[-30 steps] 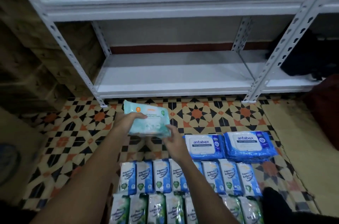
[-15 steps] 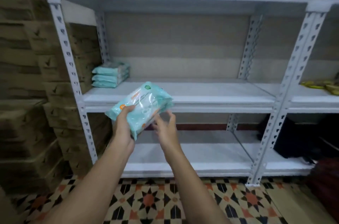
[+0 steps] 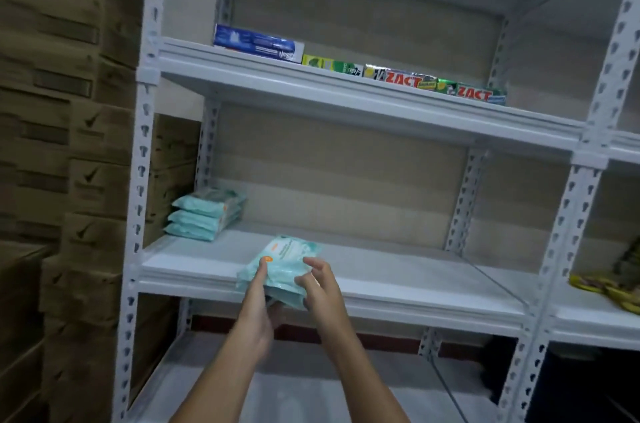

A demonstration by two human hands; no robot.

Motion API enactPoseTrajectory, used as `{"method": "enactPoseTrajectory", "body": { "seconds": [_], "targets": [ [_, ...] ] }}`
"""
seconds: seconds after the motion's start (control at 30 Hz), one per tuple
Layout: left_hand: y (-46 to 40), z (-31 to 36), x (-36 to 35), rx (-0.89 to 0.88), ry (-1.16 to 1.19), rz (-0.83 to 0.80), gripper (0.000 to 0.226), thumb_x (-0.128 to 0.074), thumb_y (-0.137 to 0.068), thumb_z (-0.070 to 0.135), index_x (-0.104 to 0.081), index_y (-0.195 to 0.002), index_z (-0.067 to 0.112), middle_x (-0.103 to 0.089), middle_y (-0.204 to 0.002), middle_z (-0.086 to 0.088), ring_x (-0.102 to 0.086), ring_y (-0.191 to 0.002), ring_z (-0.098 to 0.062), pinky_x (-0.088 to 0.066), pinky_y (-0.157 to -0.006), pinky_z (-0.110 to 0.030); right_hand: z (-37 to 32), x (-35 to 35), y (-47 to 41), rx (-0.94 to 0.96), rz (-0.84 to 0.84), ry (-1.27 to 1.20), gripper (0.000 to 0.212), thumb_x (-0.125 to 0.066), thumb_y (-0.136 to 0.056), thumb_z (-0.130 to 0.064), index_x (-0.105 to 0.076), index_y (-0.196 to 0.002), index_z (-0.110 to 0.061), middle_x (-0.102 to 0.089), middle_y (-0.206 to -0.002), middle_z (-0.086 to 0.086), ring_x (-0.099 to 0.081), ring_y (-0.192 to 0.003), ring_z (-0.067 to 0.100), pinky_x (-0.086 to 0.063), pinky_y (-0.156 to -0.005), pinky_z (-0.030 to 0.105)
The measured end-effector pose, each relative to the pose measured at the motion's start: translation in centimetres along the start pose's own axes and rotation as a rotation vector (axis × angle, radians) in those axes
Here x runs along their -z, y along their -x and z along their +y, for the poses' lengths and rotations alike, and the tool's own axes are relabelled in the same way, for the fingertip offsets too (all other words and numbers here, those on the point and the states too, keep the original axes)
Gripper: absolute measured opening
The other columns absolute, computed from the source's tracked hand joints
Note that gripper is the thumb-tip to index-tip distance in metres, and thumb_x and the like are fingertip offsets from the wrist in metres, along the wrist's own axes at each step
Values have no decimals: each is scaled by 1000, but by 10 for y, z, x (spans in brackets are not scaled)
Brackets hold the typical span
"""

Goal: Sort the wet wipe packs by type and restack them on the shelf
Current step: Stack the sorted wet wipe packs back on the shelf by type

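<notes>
The left hand (image 3: 258, 298) grasps a soft pale-teal plastic wet wipe pack (image 3: 280, 267) with an orange round mark on its top face, its fingers laid over the near left corner and its thumb curled under the pack's front edge. The right hand (image 3: 317, 287) is at the pack's right side with fingers loosely bent and spread; the fingertips (image 3: 313, 263) appear to touch the pack's edge, but whether they pinch it cannot be told through the blur. The pack lies tilted over the front lip of the white metal middle shelf board (image 3: 398, 270), its far end over the board and its near end hanging past the edge, in the left half of the bay. Well apart from it, at the back left corner of the same board, a stack of three matching teal wipe packs (image 3: 204, 215) lies flat against the perforated white upright (image 3: 140, 180). On the shelf above, a row of toothpaste cartons (image 3: 360, 68) runs along the front edge: a blue one at the left, then green and red ones, some printed ZACT. Stacked brown cardboard boxes (image 3: 62, 132) fill the space to the left of the rack. In the bay to the right, some yellowish packets (image 3: 609, 291) lie on the board at the same level.
</notes>
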State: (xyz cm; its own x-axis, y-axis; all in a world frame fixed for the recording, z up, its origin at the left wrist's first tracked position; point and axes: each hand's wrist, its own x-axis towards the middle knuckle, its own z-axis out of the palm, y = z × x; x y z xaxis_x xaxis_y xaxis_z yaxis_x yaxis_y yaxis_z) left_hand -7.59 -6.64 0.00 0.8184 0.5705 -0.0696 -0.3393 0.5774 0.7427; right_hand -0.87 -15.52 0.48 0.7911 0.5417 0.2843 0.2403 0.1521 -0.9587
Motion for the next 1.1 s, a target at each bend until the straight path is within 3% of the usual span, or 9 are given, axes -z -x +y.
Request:
{"method": "enactPoseTrajectory", "body": {
  "seconds": [0.13, 0.23, 0.33, 0.47, 0.6, 0.73, 0.83, 0.93, 1.1],
  "targets": [
    [-10, -6, -4, 107, -220, -49, 58, -49, -93, 69, -76, -109, 21, -76, -88, -5, -66, -68, -17, -42, -59, -28, 12, 11, -10, 109, -4, 323, 58, -71, -71, -22, -58, -127, -30, -65, -126, -2, -66, -108, 9, -53, -92, 24],
    [-26, -5, 9, 130, -413, 39, 60, -56, -83, 77, -73, -106, 25, -70, -98, -4, -60, -89, -20, -42, -73, -35, 16, 9, -24, 180, 139, 555, 55, -71, -74, -6, -62, -123, -29, -61, -123, -7, -58, -114, 12, -46, -96, 20],
    [-42, 6, 29, -183, -618, 322, 33, -68, -88, 56, -64, -97, 24, -65, -112, -8, -58, -100, -26, -51, -89, -42, 19, 9, -37, 164, 209, 648, 54, -63, -82, 0, -60, -127, -30, -57, -122, -1, -55, -112, 15, -45, -96, 23],
    [-45, 3, 52, -523, -1093, 498, 45, -71, -89, 42, -57, -130, 33, -45, -148, -3, -37, -134, -29, -32, -111, -47, 25, 7, -58, 147, 217, 697, 52, -58, -90, -2, -56, -135, -28, -51, -125, 2, -42, -98, 9, -34, -85, 13],
    [-45, -13, 70, -413, -1568, 245, 77, -59, -95, 44, -13, -156, 48, 9, -168, 12, 2, -154, -23, -6, -124, -44, 27, 10, -82, 156, 213, 718, 54, -48, -93, 5, -55, -138, -23, -45, -118, 6, -45, -93, 16, -37, -87, 17],
    [-43, -21, 82, -361, -1606, 149, 94, -62, -94, 36, 8, -156, 50, 35, -159, 17, 15, -154, -20, -4, -125, -41, 36, 18, -110, 80, 244, 728, 60, -37, -94, 5, -53, -142, -27, -43, -119, 14, -53, -94, 27, -46, -88, 31],
    [-46, -25, 83, -356, -1633, 130, 100, -63, -93, 39, 15, -155, 48, 44, -154, 14, 24, -152, -19, 1, -125, -41, 48, 18, -128, 49, 246, 787, 61, -36, -96, -1, -49, -144, -36, -37, -116, 8, -56, -85, 26, -53, -90, 40],
    [-53, -28, 83, -359, -1645, 121, 101, -62, -93, 43, 16, -156, 44, 49, -151, 12, 30, -150, -18, 4, -126, -40, 49, 16, -144, -31, 204, 842, 64, -33, -96, -5, -41, -147, -42, -35, -124, 12, -54, -104, 37, -48, -100, 46],
    [-55, -34, 84, -377, -1603, 115, 101, -63, -93, 41, 15, -156, 44, 50, -150, 14, 26, -151, -17, -2, -126, -40, 56, 18, -163, -130, 236, 846, 70, -42, -92, -12, -26, -155, -40, -21, -149, 26, -32, -133, 44, -34, -113, 48]
  ]
}}
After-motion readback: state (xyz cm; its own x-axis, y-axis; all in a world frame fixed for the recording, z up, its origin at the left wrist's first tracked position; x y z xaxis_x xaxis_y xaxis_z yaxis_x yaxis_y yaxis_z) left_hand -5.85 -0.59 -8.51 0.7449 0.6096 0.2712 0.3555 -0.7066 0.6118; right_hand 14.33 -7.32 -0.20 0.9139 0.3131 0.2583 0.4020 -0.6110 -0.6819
